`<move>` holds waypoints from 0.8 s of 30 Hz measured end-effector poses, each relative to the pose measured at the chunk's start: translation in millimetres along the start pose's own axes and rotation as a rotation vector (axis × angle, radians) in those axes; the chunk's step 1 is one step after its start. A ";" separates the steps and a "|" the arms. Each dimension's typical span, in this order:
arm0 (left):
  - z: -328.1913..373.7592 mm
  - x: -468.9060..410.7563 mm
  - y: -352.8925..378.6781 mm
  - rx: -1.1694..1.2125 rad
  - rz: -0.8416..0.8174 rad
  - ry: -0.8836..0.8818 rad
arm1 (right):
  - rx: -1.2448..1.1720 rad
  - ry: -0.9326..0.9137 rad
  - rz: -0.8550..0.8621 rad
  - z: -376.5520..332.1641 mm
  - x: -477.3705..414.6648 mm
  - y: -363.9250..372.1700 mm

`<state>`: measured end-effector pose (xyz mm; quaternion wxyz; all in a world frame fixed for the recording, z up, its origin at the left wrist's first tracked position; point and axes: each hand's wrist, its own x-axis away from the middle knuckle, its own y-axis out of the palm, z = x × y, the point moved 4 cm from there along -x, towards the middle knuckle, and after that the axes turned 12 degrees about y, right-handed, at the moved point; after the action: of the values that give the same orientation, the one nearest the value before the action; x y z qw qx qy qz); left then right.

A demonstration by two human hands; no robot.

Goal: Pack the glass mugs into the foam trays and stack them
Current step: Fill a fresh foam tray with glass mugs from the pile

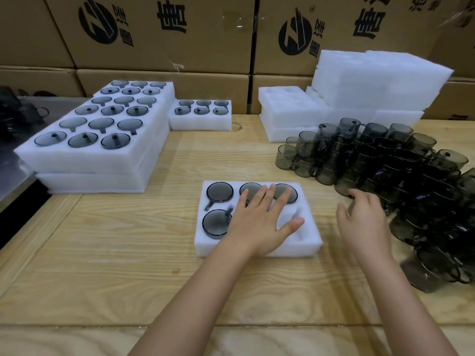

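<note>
A white foam tray (303, 246) lies on the wooden table in front of me. Smoky grey glass mugs sit in its cavities: three in the back row and one at the front left (214, 224). My left hand (259, 217) lies flat on the tray's middle with fingers straight, covering the front middle cavity. The front right cavity (295, 224) looks empty. My right hand (365, 219) hovers at the edge of a heap of loose glass mugs (401, 173) on the right, fingers spread and slightly blurred, holding nothing.
Stacked foam trays filled with mugs (92, 150) stand at the left, and one more filled tray (200, 116) behind the middle. Empty foam trays (359, 91) are piled at the back right. Cardboard boxes (159, 34) wall off the back.
</note>
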<state>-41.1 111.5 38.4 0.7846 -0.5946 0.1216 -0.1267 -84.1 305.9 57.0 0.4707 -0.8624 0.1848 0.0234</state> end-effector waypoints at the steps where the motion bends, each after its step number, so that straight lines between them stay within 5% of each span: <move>1: -1.8 -1.7 -0.6 -0.007 -0.001 0.002 | 0.104 0.044 -0.034 9.9 -4.1 0.6; 9: -3.2 1.1 -8.2 0.082 0.125 0.022 | 0.197 0.102 -0.053 23.1 -15.9 3.4; 15: -5.0 12.1 -26.0 0.605 0.268 0.016 | -0.124 -0.223 -0.033 -7.5 4.6 -25.2; 19: 2.2 10.6 -32.2 0.806 0.257 0.093 | -0.326 -0.505 -0.263 -44.6 22.8 -43.8; 24: 4.9 4.9 -38.9 0.989 0.293 0.123 | -0.487 -0.559 -0.490 -60.7 31.2 -44.8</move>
<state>-36.9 104.1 76.9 0.9728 -0.1207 0.1750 -0.0924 -47.9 268.6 120.0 0.2772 -0.9270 -0.1703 0.1866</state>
